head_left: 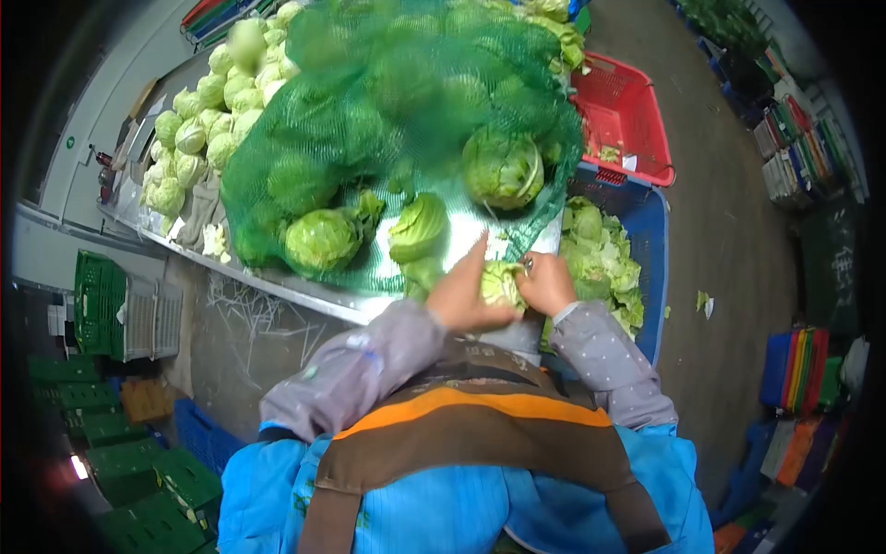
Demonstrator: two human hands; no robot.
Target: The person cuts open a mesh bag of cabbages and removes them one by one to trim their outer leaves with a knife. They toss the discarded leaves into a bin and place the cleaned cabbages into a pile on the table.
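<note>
Close to my body, at the table's front edge, a pale green cabbage point(501, 284) lies between my two hands. My left hand point(466, 294) cups its left side, thumb and fingers spread around it. My right hand point(550, 284) is curled closed against the cabbage's right side. A small dark bit shows at its fingertips, too small to name. Beyond the hands, a green mesh sack point(369, 120) full of cabbages spreads over the metal table point(369, 307). At the sack's near side are a loose cabbage point(323, 242), another cabbage point(418, 227) and a larger cabbage point(503, 168).
Trimmed cabbages point(210, 90) are piled at the table's far left, near a grey cloth point(198, 217). To the right stand a blue crate point(653, 249) with cut leaves point(595, 254) and a red crate point(637, 102). Green crates point(100, 294) stand on the left floor.
</note>
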